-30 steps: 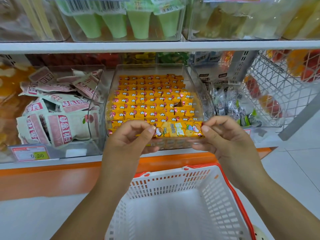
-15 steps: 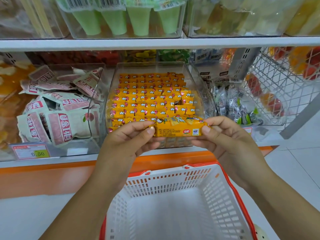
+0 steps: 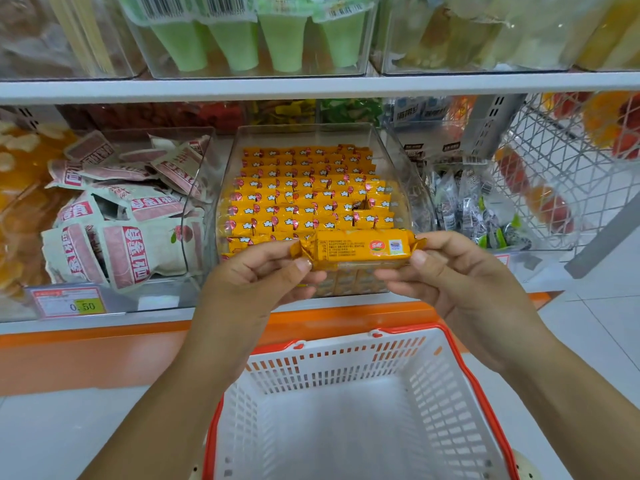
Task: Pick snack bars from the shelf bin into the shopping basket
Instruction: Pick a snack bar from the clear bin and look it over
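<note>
I have one yellow snack bar (image 3: 358, 250) pinched by its crimped ends, my left hand (image 3: 256, 278) on one end and my right hand (image 3: 446, 271) on the other, its printed back (small text, a red logo) facing me. It hangs level before the clear shelf bin (image 3: 318, 133) of matching bars, above the white shopping basket (image 3: 450, 386).
</note>
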Available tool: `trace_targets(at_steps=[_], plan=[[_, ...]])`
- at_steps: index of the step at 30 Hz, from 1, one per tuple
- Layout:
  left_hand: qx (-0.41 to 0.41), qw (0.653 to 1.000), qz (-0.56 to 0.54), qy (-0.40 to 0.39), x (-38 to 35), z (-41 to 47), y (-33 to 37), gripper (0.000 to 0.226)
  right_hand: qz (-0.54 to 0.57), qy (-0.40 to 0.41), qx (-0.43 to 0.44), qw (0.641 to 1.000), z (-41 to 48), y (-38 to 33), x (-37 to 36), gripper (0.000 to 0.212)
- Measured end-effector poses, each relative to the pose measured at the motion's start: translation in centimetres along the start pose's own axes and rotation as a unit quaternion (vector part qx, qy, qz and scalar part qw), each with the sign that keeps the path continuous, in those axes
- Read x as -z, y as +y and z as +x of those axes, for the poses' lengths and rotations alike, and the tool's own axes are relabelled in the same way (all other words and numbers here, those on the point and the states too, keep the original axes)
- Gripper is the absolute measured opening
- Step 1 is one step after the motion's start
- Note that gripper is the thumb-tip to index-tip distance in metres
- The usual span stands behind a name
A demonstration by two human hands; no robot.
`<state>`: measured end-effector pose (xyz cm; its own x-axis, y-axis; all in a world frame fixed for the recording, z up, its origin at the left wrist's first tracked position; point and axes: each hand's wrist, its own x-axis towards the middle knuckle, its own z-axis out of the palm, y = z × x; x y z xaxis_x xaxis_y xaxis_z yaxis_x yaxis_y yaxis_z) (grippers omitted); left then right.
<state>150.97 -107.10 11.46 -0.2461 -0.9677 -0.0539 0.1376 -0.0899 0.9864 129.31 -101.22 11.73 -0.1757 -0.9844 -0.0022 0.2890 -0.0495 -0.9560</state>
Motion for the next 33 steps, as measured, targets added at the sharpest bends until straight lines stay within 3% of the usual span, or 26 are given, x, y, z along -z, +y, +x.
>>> trace_targets(at_steps=[3, 6, 11, 19, 22, 25, 33], plan=[[0.005, 0.999, 0.031, 0.006, -0.1, 0.1, -0.2, 0.009, -0.060, 0.013, 0.022, 0.998, 0.1, 0.4, 0.3, 0.035], [-0.005, 0.999, 0.052, -0.002, -0.4, 0.1, -0.1, 0.022, -0.092, 0.017, 0.035, 0.995, 0.0, 0.7, 0.3, 0.037], [-0.026, 0.996, 0.083, 0.018, -1.0, -0.2, -0.1, 0.005, -0.066, 0.028, 0.036, 0.997, -0.1, 0.7, -0.3, 0.016], [-0.044, 0.996, 0.069, 0.041, -0.9, -0.6, 0.0, 0.019, -0.089, 0.040, 0.061, 0.993, -0.3, 0.8, -0.8, 0.005], [-0.021, 0.997, 0.063, 0.027, -0.8, -0.4, 0.0, 0.013, -0.083, 0.028, 0.043, 0.995, -0.2, 0.9, -0.5, 0.019], [-0.006, 0.999, 0.045, 0.003, -0.4, -0.2, 0.1, 0.029, -0.067, -0.003, 0.026, 0.997, -0.2, 0.9, -0.2, 0.041], [0.021, 1.000, -0.020, -0.006, 0.4, 0.0, 0.3, 0.026, -0.003, -0.013, -0.018, 1.000, 0.0, 0.2, -0.4, 0.039]])
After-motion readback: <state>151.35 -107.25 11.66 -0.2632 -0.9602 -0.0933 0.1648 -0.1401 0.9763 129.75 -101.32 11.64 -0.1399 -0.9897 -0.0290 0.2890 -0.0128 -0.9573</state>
